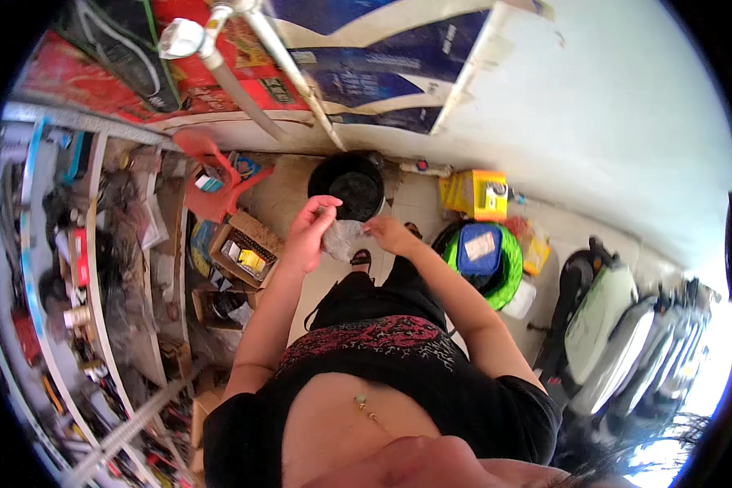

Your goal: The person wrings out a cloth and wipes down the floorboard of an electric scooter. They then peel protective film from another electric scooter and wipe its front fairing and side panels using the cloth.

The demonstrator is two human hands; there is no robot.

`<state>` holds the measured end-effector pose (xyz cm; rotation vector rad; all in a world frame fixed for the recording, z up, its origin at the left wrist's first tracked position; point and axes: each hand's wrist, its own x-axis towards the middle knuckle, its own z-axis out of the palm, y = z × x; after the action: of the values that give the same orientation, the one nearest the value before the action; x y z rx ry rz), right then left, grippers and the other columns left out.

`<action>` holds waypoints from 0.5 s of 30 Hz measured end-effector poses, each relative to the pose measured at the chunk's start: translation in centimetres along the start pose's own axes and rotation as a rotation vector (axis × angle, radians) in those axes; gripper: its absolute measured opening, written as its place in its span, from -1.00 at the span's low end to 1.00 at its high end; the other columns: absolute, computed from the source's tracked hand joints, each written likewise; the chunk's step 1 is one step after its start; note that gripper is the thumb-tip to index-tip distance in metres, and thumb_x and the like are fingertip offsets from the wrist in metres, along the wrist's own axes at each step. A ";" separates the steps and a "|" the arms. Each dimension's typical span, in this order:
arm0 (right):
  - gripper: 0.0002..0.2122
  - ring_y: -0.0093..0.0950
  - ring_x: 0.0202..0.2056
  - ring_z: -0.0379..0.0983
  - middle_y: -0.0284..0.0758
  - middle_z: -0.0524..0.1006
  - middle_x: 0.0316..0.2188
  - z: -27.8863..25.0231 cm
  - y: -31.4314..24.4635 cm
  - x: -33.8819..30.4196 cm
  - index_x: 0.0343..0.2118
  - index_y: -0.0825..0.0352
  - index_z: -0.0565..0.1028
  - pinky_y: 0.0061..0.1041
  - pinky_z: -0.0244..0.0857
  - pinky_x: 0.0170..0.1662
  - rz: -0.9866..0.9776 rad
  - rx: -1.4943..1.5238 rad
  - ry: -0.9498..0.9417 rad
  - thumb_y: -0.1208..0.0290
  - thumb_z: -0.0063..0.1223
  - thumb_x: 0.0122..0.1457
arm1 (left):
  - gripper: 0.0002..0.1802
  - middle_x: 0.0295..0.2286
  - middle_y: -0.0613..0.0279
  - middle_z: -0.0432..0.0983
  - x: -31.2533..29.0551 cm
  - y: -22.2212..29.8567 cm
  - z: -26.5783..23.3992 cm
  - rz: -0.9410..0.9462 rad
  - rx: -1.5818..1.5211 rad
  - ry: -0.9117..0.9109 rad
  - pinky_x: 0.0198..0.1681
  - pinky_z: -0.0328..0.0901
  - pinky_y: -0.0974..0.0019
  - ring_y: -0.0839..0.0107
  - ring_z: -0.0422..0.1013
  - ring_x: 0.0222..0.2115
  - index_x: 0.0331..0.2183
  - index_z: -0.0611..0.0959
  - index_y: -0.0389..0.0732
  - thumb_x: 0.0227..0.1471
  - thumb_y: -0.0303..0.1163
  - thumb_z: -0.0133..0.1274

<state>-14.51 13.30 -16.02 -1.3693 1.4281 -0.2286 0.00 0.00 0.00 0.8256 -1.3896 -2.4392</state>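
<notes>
Between my two hands hangs a crumpled clear plastic bag [343, 241]. My left hand [309, 232] pinches its upper left side, thumb and fingers pressed together. On the other side, the fingertips of my right hand [389, 236] are closed on the bag's right edge. Whatever the bag may contain is too blurred to make out. Just beyond my hands stands a round black bucket [321, 179] with something dark inside.
A red plastic chair [240, 195] and open cardboard boxes [276, 244] stand at left, beside crowded shelves [98, 244]. To the right are a green-rimmed tub [508, 281] with a blue lid [480, 250], yellow boxes [455, 195] and a row of scooters [602, 325]. Pipes run down the far wall.
</notes>
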 end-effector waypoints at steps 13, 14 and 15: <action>-0.63 -0.48 -0.03 0.15 -0.40 0.28 -0.08 14.7 -12.5 -3.3 -0.09 0.15 0.25 -0.45 0.00 0.04 -0.457 2.464 1.001 0.08 -0.39 0.11 | -0.64 -0.15 0.11 0.28 -5.9 -12.0 1.0 -0.570 -0.668 -0.252 0.03 0.03 0.30 0.32 0.19 -0.08 -0.12 0.30 -0.34 0.01 -0.40 -0.21; -0.64 -0.46 -0.04 0.17 -0.39 0.29 -0.09 16.1 -11.9 -3.4 -0.10 0.16 0.25 -0.44 0.02 0.03 -0.438 2.440 1.059 0.09 -0.39 0.12 | -0.61 -0.12 0.11 0.25 -6.8 -12.4 1.7 -0.567 -0.457 -0.235 0.04 0.02 0.30 0.33 0.17 -0.07 -0.10 0.27 -0.35 0.02 -0.40 -0.22; -0.64 -0.46 -0.04 0.17 -0.39 0.29 -0.09 16.8 -11.7 -3.7 -0.10 0.16 0.25 -0.44 0.02 0.03 -0.450 2.443 1.087 0.09 -0.39 0.12 | -0.59 -0.09 0.12 0.23 -7.5 -12.9 2.3 -0.552 -0.247 -0.219 0.04 0.02 0.30 0.33 0.15 -0.05 -0.07 0.24 -0.36 0.02 -0.41 -0.22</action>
<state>4.30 21.22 -11.88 0.7578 0.4175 -2.2154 6.03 11.83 -7.25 1.0089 -0.9770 -3.1197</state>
